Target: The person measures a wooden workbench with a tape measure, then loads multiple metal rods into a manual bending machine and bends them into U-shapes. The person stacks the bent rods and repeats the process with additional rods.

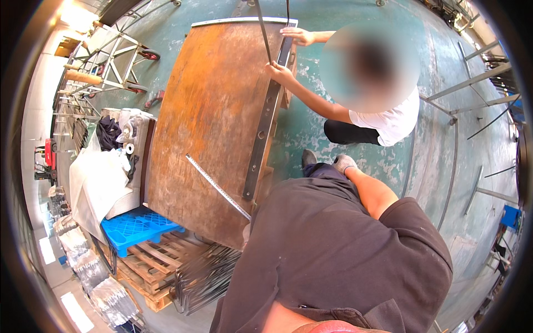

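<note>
We look down over our dark brown shirt (333,250) at a large rust-brown steel work table (211,111) standing on a worn teal-painted concrete floor (355,22).

Own hands: neither shows plainly. Our right forearm (373,191) comes out of the short sleeve and points toward the table, but the hand end is hidden behind our dark trousers and grey shoe (342,162); grip cannot be told. Our left hand is covered by the shirt near the table's near corner; grip cannot be told either.

Nearest items: a long steel measuring rule (217,187) lies flat and diagonal on the table top, its lower end at the near corner just beside our shirt. A long dark flat steel bar with holes (265,127) runs along the table's right edge, from the far corner down to near us.

Co-worker: a person in a white T-shirt (391,119) crouches at the table's right side. One of their hands (279,72) grasps a thin dark steel rod (265,33) that rises from the bar; the other hand (298,36) rests at the bar's far end.

Surroundings: left of the table, a blue plastic pallet (136,227) sits on wooden pallets (150,266), with white sheeting (97,183) beside it. Bundled wire frames (202,277) lie below the table's near edge.
</note>
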A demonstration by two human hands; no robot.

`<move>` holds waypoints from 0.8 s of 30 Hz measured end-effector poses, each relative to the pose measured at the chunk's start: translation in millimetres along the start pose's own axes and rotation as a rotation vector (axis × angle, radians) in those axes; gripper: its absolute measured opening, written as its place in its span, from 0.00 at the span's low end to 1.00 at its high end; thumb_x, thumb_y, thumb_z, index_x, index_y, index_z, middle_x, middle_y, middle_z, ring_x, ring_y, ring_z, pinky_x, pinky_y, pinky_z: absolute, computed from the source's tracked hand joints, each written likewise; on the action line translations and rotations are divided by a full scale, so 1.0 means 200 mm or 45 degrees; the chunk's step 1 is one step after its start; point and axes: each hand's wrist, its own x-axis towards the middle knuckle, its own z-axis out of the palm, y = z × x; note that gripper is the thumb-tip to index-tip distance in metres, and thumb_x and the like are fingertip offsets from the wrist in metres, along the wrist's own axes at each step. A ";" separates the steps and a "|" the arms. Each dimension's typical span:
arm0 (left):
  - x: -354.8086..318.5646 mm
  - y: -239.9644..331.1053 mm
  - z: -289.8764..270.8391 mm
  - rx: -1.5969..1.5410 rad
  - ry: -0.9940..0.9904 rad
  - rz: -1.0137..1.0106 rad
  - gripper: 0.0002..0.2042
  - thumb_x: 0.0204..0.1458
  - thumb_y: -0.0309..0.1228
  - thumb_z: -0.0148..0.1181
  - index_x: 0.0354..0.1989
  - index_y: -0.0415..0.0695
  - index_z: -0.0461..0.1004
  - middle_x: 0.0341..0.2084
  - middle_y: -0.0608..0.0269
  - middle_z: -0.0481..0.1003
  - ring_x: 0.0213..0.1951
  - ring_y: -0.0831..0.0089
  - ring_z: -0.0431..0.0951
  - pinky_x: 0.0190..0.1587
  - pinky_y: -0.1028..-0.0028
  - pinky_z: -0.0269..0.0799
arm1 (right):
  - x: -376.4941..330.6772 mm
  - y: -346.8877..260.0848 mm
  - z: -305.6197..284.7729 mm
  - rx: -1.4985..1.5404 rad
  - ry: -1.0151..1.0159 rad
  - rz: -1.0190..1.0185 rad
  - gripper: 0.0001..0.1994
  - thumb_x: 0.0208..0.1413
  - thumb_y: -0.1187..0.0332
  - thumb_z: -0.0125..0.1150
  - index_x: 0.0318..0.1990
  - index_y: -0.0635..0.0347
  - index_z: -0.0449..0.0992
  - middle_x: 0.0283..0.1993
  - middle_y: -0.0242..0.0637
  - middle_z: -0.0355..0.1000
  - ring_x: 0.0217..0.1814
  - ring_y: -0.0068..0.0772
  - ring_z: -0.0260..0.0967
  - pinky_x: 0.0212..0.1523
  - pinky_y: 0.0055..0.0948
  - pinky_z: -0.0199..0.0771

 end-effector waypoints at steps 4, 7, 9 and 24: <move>0.01 0.00 0.01 0.002 0.003 0.001 0.40 0.68 0.64 0.38 0.50 0.36 0.83 0.46 0.41 0.83 0.56 0.48 0.81 0.56 0.57 0.73 | -0.07 -0.06 -0.06 -0.009 -0.036 0.026 0.27 0.55 0.46 0.64 0.52 0.59 0.86 0.56 0.55 0.80 0.61 0.53 0.79 0.61 0.45 0.78; 0.00 0.00 0.01 0.002 0.003 0.004 0.39 0.68 0.64 0.38 0.50 0.36 0.83 0.46 0.41 0.83 0.56 0.48 0.81 0.56 0.57 0.73 | -0.05 -0.03 -0.04 0.052 -0.021 0.057 0.27 0.50 0.48 0.69 0.51 0.57 0.86 0.55 0.55 0.81 0.61 0.56 0.78 0.61 0.46 0.77; 0.00 0.00 0.01 0.004 0.005 0.001 0.39 0.68 0.64 0.38 0.50 0.36 0.83 0.46 0.41 0.83 0.55 0.47 0.81 0.56 0.57 0.73 | -0.05 -0.04 -0.04 0.005 -0.044 0.044 0.27 0.53 0.47 0.65 0.53 0.58 0.85 0.58 0.55 0.79 0.63 0.55 0.77 0.63 0.46 0.77; 0.01 0.01 0.00 0.009 0.007 0.006 0.39 0.68 0.64 0.38 0.49 0.36 0.83 0.46 0.41 0.84 0.55 0.47 0.82 0.55 0.57 0.74 | -0.06 -0.06 -0.05 -0.003 -0.063 0.027 0.28 0.55 0.46 0.64 0.54 0.60 0.85 0.58 0.56 0.79 0.61 0.54 0.79 0.62 0.44 0.78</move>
